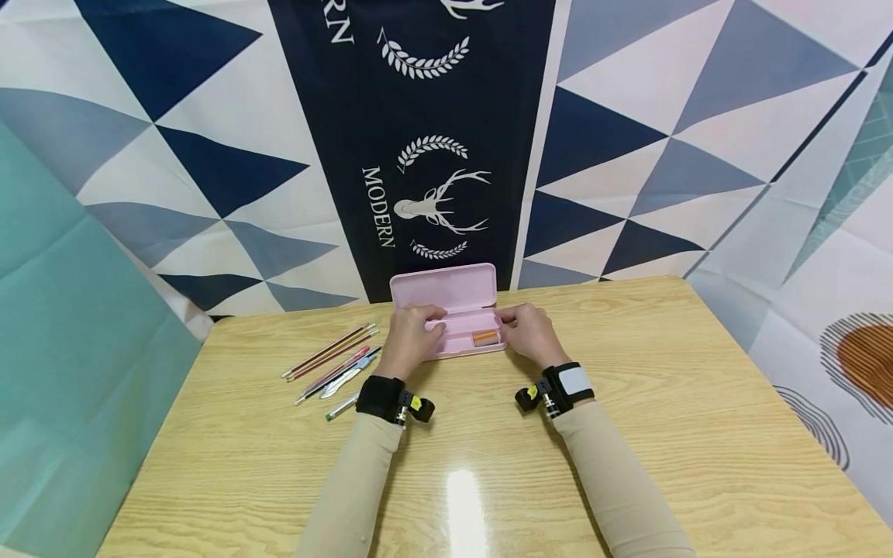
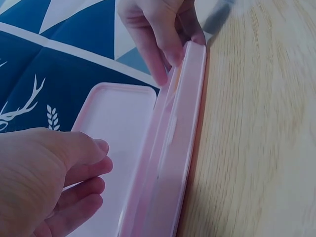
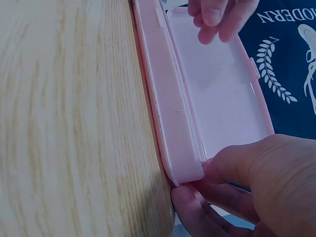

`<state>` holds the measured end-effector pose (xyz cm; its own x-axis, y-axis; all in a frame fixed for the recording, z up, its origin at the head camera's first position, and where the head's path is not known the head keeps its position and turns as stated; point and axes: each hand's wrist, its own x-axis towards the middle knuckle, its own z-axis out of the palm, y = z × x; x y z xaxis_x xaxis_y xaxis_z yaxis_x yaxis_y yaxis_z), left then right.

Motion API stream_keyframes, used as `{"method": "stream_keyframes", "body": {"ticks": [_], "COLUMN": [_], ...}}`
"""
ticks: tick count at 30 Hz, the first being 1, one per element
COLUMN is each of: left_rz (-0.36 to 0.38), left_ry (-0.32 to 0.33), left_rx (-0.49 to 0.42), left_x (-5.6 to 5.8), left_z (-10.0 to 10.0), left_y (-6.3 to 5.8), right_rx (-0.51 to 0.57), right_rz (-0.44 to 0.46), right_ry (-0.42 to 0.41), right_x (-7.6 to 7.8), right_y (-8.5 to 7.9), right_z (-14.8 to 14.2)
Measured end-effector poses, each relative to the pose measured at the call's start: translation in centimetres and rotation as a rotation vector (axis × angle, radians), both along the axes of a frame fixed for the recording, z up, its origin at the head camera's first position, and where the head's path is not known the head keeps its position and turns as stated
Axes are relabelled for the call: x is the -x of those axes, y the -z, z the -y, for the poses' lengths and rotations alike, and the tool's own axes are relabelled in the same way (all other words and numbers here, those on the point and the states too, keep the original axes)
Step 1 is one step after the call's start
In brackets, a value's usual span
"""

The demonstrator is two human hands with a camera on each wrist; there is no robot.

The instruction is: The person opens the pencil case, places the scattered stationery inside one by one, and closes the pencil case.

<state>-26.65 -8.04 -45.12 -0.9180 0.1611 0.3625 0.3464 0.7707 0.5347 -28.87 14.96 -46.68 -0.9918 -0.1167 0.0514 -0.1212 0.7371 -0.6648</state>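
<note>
A pink pencil case [image 1: 444, 287] stands at the back of the table with its lid raised against the wall cloth. My right hand [image 1: 532, 335] grips the right end of its base; in the right wrist view the thumb lies at the rim and the fingers [image 3: 190, 202] are low on the outside. Over the left part of the case is my left hand [image 1: 408, 335], its fingers loosely bent with nothing between them in the left wrist view. A small orange item [image 1: 486, 338] lies in the case's right compartment.
Left of the case, several pencils [image 1: 328, 353] lie on the wooden table [image 1: 502, 480] beside pens and a pale blue-and-silver tool [image 1: 349, 377]. A green-ended pen [image 1: 340, 408] lies near the left wrist. Patterned cloth [image 1: 432, 116] hangs behind the table.
</note>
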Motion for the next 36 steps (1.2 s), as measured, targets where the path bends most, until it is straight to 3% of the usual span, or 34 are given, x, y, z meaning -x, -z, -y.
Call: {"method": "stream_keyframes", "body": {"ticks": [23,36], "left_rz": [-0.031,0.043], "left_ry": [-0.037,-0.059], "left_rx": [0.028,0.049], "left_x": [-0.1,-0.4], "left_z": [3.0,4.8], "left_y": [0.4,0.5], "right_rx": [0.006,-0.001], "right_rz": [0.004,0.018], "right_ry": [0.0,0.002], "right_x": [0.1,0.1], "right_y": [0.0,-0.1], "right_z": [0.3,0.0]}}
